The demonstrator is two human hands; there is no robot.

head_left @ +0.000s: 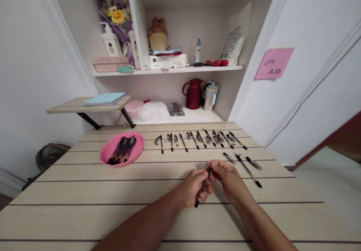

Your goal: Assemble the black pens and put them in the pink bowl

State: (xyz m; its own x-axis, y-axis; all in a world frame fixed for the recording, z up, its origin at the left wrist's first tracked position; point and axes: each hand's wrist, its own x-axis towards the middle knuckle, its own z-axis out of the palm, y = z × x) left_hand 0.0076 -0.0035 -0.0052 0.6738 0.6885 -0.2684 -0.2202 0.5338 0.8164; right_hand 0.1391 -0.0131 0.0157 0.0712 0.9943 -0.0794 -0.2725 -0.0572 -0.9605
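Observation:
My left hand [193, 188] is closed around the lower part of a black pen [203, 186], which stands tilted above the wooden table [84, 191]. My right hand [228, 177] pinches the pen's upper end with its fingertips. Just right of my hands lie a loose pen [248, 171], a pen cap [229, 158] and another short pen part [254, 163]. Further back, a row of pens and pen parts [201, 139] is laid out side by side. A pink plate [107, 154] at the left holds several black pens [122, 150].
A small raised shelf [70, 106] with a blue notebook [104, 98] stands at the back left. The alcove behind holds a red jug [194, 93], a pale jug [211, 96], bottles, a plush toy and boxes. A pink note [274, 63] is stuck on the right wall.

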